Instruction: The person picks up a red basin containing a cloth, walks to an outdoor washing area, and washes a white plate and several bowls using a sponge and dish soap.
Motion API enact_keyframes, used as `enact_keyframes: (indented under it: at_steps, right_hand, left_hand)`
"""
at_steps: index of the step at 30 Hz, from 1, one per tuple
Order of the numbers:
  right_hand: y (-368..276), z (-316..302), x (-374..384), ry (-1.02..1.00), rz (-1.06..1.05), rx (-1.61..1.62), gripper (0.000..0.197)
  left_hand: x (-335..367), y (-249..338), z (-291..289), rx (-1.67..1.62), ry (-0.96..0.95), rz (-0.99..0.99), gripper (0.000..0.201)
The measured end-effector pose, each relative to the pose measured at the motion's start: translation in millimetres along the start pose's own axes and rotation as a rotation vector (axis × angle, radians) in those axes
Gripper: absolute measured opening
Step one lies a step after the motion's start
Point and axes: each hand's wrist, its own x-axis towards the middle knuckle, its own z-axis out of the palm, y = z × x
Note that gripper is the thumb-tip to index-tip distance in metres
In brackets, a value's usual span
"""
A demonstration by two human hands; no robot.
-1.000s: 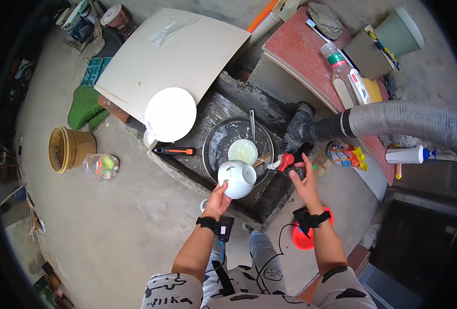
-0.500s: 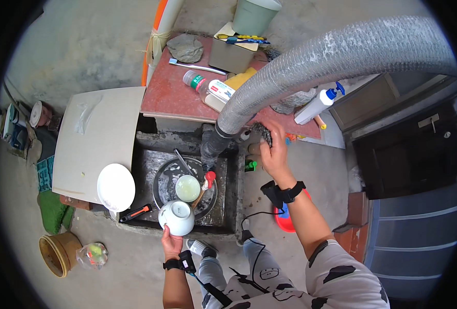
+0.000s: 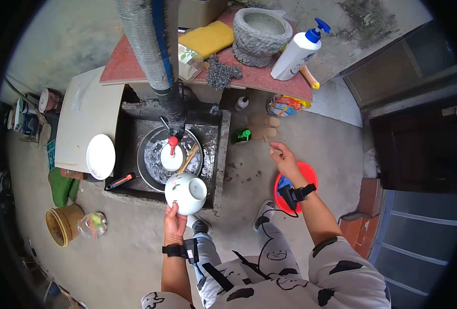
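My left hand grips a white bowl by its edge, its foot ring turned up and to the right, over the front of the stone sink. My right hand is in the air to the right of the sink, fingers apart and nothing in them. Within the sink sits a frying pan of water; a small white dish and wooden chopsticks lie in it. Above the pan is a red-handled tap. A steel wool scrubber rests at the edge of the red counter.
A white plate is on the pale board left of the sink. On the counter stand a stone mortar, a pump bottle and a yellow sponge cloth. A large grey hose crosses the counter. A red basin sits on the floor.
My right hand has let go of the steel wool scrubber, now on the counter, and drawn back nearer me. The bowl in my left hand has tilted to the right. The view has shifted.
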Motion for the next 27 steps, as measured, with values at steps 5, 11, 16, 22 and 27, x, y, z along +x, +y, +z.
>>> enact_keyframes:
  at_steps: [5, 11, 16, 22, 27]
  right_hand:
    - [113, -12, -63, -0.237, 0.439, 0.398, 0.031]
    - [145, -75, -113, -0.423, 0.486, 0.363, 0.029]
    - [149, -93, -119, -0.434, 0.608, 0.382, 0.028]
    - [143, -69, -86, -0.477, 0.531, 0.319, 0.031]
    - [179, -41, -34, -0.527, 0.434, 0.117, 0.030]
  left_hand:
    - [-24, -78, 57, 0.144, 0.021, 0.018, 0.043]
    - [-26, -150, 103, 0.232, 0.075, -0.018, 0.043]
    - [-14, -179, 119, 0.409, 0.048, -0.087, 0.041]
    - [13, -198, 111, 0.531, 0.095, -0.203, 0.027]
    - [33, -219, 94, 0.721, 0.066, -0.186, 0.024]
